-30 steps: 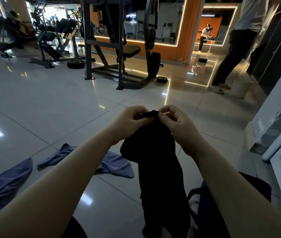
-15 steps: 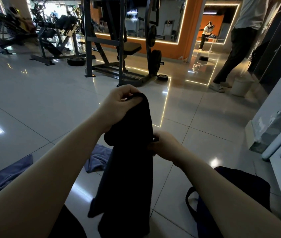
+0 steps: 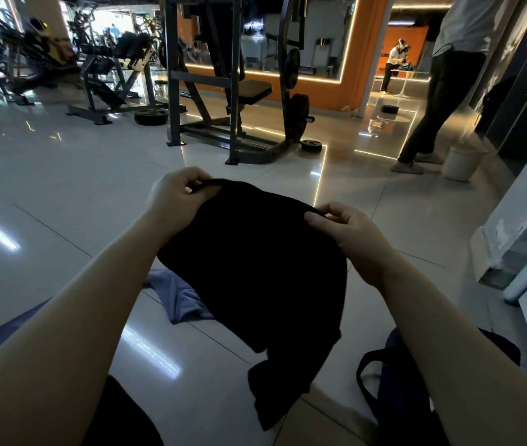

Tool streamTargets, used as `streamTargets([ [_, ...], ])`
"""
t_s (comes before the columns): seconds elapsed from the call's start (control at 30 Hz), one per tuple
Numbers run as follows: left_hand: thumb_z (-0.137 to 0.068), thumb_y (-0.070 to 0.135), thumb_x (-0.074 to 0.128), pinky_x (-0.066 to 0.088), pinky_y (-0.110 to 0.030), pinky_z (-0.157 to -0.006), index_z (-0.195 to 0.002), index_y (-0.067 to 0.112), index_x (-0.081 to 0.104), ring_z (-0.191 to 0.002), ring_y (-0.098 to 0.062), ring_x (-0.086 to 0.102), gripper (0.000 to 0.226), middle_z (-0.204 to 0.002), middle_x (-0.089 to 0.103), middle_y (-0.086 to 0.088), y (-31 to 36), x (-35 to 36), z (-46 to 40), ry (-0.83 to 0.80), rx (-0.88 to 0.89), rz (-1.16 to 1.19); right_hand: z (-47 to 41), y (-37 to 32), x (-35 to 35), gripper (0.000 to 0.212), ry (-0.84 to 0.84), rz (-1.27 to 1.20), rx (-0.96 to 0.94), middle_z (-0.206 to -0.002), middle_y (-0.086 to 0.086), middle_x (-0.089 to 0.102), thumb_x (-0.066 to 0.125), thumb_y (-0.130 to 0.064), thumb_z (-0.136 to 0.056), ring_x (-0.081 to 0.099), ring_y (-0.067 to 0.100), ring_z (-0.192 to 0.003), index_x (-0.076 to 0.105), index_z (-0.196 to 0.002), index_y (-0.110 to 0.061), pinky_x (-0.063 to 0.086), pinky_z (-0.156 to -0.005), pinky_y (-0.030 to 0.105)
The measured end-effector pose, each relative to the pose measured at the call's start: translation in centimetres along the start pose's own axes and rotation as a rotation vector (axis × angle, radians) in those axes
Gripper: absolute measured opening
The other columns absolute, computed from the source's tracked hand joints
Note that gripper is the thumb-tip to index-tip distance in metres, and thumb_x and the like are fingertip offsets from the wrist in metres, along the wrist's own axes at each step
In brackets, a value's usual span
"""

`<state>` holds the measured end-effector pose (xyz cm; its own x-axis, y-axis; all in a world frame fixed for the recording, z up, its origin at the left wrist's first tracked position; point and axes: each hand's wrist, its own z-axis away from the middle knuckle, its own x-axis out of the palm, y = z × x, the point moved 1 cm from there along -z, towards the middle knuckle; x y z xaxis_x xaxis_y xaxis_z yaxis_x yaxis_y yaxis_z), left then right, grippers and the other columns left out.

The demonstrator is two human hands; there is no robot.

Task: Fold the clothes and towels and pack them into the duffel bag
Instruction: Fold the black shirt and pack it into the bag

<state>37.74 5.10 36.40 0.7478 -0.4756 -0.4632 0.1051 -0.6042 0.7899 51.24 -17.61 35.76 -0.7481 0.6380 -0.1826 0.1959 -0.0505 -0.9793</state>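
While the left hand and right hand pinch its top edge, the black garment hangs between them.

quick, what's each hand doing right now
Left hand: closed, pinching the black garment by its top edge.
Right hand: closed, pinching the same edge.

The left hand and right hand pinch the top edge of a black garment, held above the floor; a bag lies near.
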Motion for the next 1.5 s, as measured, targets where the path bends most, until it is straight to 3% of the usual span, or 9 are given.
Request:
streamTargets([
  [0.1, -0.091, 0.024, 0.062, 0.046, -0.024, -0.068, -0.103, 0.021, 0.065, -0.076, -0.007, 0.057, 0.012, -0.09, 0.061, 0.003, 0.3, 0.7, 0.3, -0.099, 0.005, -0.196, 0.1, -0.4, 0.2, 0.01, 0.038, 0.069, -0.029, -0.076, 0.0, 0.062, 0.06, -0.018, -0.093, 0.059, 0.007, -0.06, 0.064, -0.094, -0.01, 0.046, -0.053, 0.015],
  [0.23, -0.087, 0.023, 0.066, 0.049, -0.022, -0.085, -0.126, 0.032, 0.046, -0.108, -0.009, 0.054, 0.044, -0.117, 0.055, 0.002, 2.5, 3.7, 2.2, -0.499, -0.016, 0.098, 0.1, -0.5, 0.6, 0.01, 0.042, 0.155, -0.081, -0.082, 0.003, 0.064, 0.059, -0.022, -0.094, 0.062, 0.011, -0.067, 0.064, -0.096, -0.014, 0.05, -0.059, 0.021],
  [0.3, -0.089, 0.026, 0.064, 0.046, -0.016, -0.085, -0.126, 0.03, 0.048, -0.115, -0.007, 0.052, 0.041, -0.123, 0.055, 0.004, 3.8, 6.0, 3.3, -0.544, 0.062, 0.157, -0.1, -0.5, 0.9, 0.011, 0.057, 0.239, -0.12, -0.087, 0.006, 0.065, 0.059, -0.024, -0.093, 0.063, 0.018, -0.079, 0.064, -0.096, -0.015, 0.052, -0.069, 0.03],
  [0.53, -0.093, 0.02, 0.059, 0.05, -0.027, -0.075, -0.097, 0.015, 0.063, -0.08, -0.013, 0.06, 0.008, -0.085, 0.063, 0.0, 4.7, 8.2, 3.5, -0.322, 0.067, 0.109, -0.8, 0.2, 0.6, 0.012, 0.197, 0.603, -0.268, -0.084, -0.004, 0.06, 0.057, -0.026, -0.093, 0.058, 0.012, -0.079, 0.058, -0.102, -0.019, 0.047, -0.068, 0.027],
  [0.67, -0.092, 0.02, 0.06, 0.042, -0.01, -0.069, -0.088, 0.021, 0.061, -0.075, 0.004, 0.055, 0.004, -0.079, 0.059, 0.013, 5.4, 7.8, 3.5, -0.16, 0.202, 0.057, -1.1, 1.2, 1.5, 0.006, 0.261, 0.873, -0.328, -0.079, 0.002, 0.06, 0.051, -0.02, -0.092, 0.056, 0.026, -0.075, 0.054, -0.094, -0.015, 0.043, -0.063, 0.035],
  [0.9, -0.093, 0.015, 0.059, 0.042, -0.007, -0.065, -0.083, 0.03, 0.058, -0.069, 0.01, 0.052, 0.017, -0.077, 0.057, 0.014, 6.5, 4.5, 2.4, -0.035, 0.274, 0.174, -1.8, 3.3, 0.5, 0.012, 0.365, 1.184, -0.056, -0.075, 0.003, 0.046, 0.042, -0.016, -0.092, 0.043, 0.027, -0.07, 0.05, -0.086, -0.01, 0.029, -0.058, 0.03],
  [1.2, -0.093, 0.021, 0.061, 0.04, -0.014, -0.065, -0.096, 0.017, 0.066, -0.07, -0.001, 0.052, 0.008, -0.075, 0.056, 0.015, 1.8, 0.5, 0.3, 0.149, 0.126, -0.082, -2.2, 3.7, -2.3, 0.006, 0.443, 1.019, -0.021, -0.069, 0.003, 0.042, 0.043, -0.005, -0.089, 0.044, 0.029, -0.071, 0.047, -0.087, -0.01, 0.023, -0.056, 0.033],
  [1.37, -0.092, 0.03, 0.06, 0.042, -0.031, -0.079, -0.099, 0.019, 0.067, -0.092, -0.023, 0.058, 0.015, -0.093, 0.063, 0.0, -1.9, 0.1, -0.4, 0.155, -0.054, -0.266, -1.8, 2.0, -3.0, 0.025, 0.378, 0.787, -0.154, -0.094, 0.002, 0.053, 0.05, -0.005, -0.086, 0.046, 0.021, -0.088, 0.058, -0.109, -0.012, 0.03, -0.073, 0.028],
  [1.5, -0.092, 0.029, 0.059, 0.044, -0.037, -0.085, -0.1, 0.018, 0.068, -0.101, -0.032, 0.06, 0.016, -0.103, 0.068, -0.009, -3.6, 0.9, -0.5, 0.091, -0.163, -0.351, -1.3, 1.3, -3.0, 0.019, 0.262, 0.679, -0.222, -0.082, -0.005, 0.058, 0.055, -0.005, -0.089, 0.052, 0.016, -0.084, 0.064, -0.101, -0.015, 0.035, -0.068, 0.026],
])
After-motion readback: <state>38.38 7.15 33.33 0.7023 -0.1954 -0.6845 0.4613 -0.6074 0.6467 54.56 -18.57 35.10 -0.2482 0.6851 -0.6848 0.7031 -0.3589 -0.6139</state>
